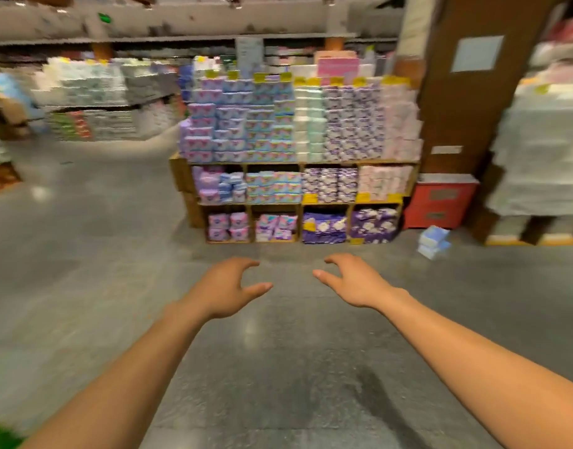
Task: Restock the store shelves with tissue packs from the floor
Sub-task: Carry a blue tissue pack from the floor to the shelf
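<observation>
Pale blue and white tissue packs [433, 242] lie in a small tilted heap on the grey floor [84, 254]. They are just off the lower right corner of the wooden shelf unit [182, 176], in front of the red cabinet [440, 202] that stands beside the unit's right end. The unit's compartments and top are packed with purple, blue, pink and white packs, all blurred.

Both hands hang over bare floor in front of the unit's bottom row, well apart from the heap. The right hand [353, 281] is the nearer one, and the packs lie off to its right, closer to the unit. The left hand [225, 288] is level with it, a gap between them. Both bare arms reach straight forward and angle inward. Each hand is spread wide, with fingers loosely curved and thumbs pointing toward one another, gripping nothing.
</observation>
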Tool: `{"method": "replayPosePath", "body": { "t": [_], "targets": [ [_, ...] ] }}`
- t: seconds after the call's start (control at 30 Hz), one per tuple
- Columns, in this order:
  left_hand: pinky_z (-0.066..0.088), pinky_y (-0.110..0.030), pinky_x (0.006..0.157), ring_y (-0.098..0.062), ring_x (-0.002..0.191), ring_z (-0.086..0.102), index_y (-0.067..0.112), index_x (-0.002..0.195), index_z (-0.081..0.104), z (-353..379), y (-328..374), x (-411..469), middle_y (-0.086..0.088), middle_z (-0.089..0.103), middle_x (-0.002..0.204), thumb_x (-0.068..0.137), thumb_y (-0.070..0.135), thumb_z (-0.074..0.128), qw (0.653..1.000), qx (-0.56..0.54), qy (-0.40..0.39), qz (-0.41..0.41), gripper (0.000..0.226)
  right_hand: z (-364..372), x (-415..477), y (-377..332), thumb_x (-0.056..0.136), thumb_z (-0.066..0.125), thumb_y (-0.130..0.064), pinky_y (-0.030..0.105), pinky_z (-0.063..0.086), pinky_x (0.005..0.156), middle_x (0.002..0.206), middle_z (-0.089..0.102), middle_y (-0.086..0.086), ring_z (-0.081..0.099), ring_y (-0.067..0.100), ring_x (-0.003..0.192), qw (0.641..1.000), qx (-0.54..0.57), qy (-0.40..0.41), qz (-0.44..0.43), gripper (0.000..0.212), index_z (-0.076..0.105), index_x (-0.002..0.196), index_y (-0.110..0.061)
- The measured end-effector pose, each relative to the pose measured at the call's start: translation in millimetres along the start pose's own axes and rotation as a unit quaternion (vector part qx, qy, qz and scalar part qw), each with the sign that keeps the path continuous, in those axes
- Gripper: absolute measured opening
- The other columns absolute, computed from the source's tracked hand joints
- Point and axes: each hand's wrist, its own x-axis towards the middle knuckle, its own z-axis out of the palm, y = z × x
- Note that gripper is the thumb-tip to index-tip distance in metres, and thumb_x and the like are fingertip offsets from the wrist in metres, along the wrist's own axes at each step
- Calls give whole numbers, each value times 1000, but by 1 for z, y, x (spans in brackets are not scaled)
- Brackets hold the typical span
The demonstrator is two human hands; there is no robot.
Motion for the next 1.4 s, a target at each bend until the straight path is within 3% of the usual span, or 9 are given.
{"method": "replayPosePath", "body": {
  "t": [0.3,0.53,0.7,0.83,0.97,1.1,1.23,1.33,1.4],
  "targets": [
    [35,-31,111,-18,138,46,21,147,48,80,151,251,-1,49,151,87,67,55,961,20,-149,232,76,-87,31,202,99,49,-58,40,41,111,151,51,8,48,26,138,956,77,117,258,67,49,147,-11],
    [40,-31,107,-18,132,49,22,149,42,161,294,411,-1,47,150,92,63,56,916,59,-207,338,72,-129,62,367,101,48,-54,32,35,111,152,49,7,46,23,139,913,127,148,358,64,45,149,-12],
    [32,-30,112,-18,140,42,19,150,42,196,397,526,-2,44,154,93,60,56,911,59,-213,349,72,-187,115,490,100,45,-60,36,40,104,154,46,6,49,25,135,900,148,163,377,66,43,151,-17],
    [36,-31,112,-18,139,44,20,150,42,195,473,617,-1,45,154,84,76,46,917,54,-197,343,86,-253,167,572,100,45,-59,31,41,95,155,45,5,52,24,132,901,151,157,374,66,42,152,-18],
    [39,-31,108,-17,136,47,22,151,41,203,534,704,1,45,154,56,103,18,918,38,-187,348,127,-300,223,645,102,47,-55,34,48,94,150,50,6,60,24,121,905,157,139,370,63,40,153,-18],
    [37,-31,110,-17,136,46,22,152,38,234,581,795,0,45,153,87,70,49,917,31,-205,341,82,-331,290,722,100,48,-57,30,43,96,155,46,6,54,21,129,908,159,135,364,67,40,153,-17],
    [37,-31,109,-19,135,47,18,152,40,269,617,906,-3,48,151,78,85,38,915,39,-212,340,100,-352,376,812,103,48,-51,31,42,102,154,47,7,51,22,132,916,149,127,351,62,42,152,-13],
    [35,-31,112,-18,140,43,18,152,40,288,646,1005,-1,43,156,86,76,44,918,39,-217,330,88,-374,447,880,103,48,-50,36,46,100,145,55,9,57,23,124,906,159,126,371,57,47,145,-13],
    [37,-31,111,-19,138,44,20,152,39,297,669,1068,1,42,156,77,84,33,918,37,-224,326,99,-393,488,921,104,46,-49,40,46,102,140,57,12,58,27,123,902,169,124,379,54,50,141,-9]
  ]
}}
